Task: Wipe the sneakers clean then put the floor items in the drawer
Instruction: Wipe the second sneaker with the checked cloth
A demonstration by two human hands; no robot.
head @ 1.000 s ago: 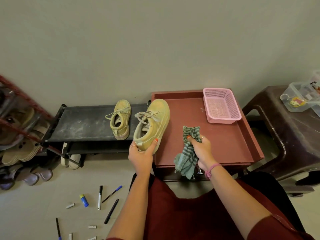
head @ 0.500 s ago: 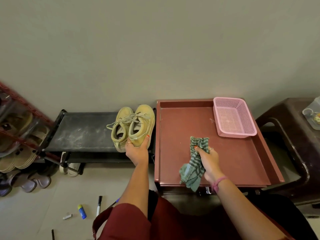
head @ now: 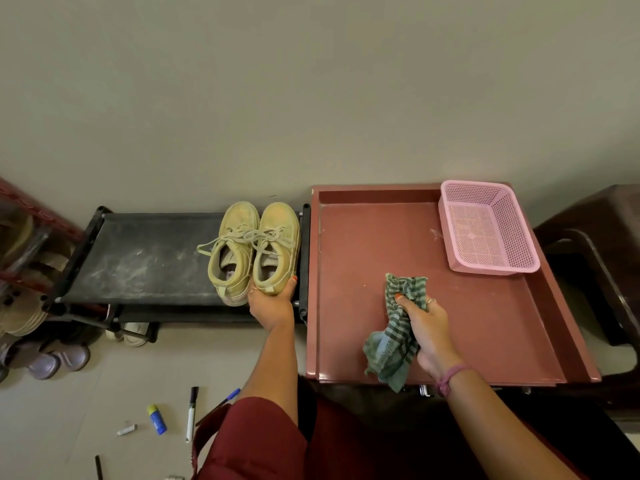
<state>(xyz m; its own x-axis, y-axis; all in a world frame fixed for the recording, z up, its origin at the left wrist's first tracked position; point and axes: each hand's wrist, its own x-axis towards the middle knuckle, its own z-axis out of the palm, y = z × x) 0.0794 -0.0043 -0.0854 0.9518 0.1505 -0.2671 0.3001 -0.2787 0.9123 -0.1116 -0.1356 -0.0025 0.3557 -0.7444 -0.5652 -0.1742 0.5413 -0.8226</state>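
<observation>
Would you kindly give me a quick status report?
Left hand grips right sneaker heel, pair on black rack. Right hand holds striped cloth. Pens on floor.

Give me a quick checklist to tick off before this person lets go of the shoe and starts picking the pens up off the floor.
1. Right sneaker set down on the black rack beside the left sneaker: ok, the two stand side by side.
2. Left hand free: not ok, it grips the right sneaker's heel.
3. Right hand free: not ok, it holds the striped cloth over the red tray.
4. Sneakers wiped clean: cannot tell.
5. Floor items within sight: ok, a black marker, a blue pen and a glue stick lie on the floor.
6. Drawer open: cannot tell, no open drawer shows.
</observation>
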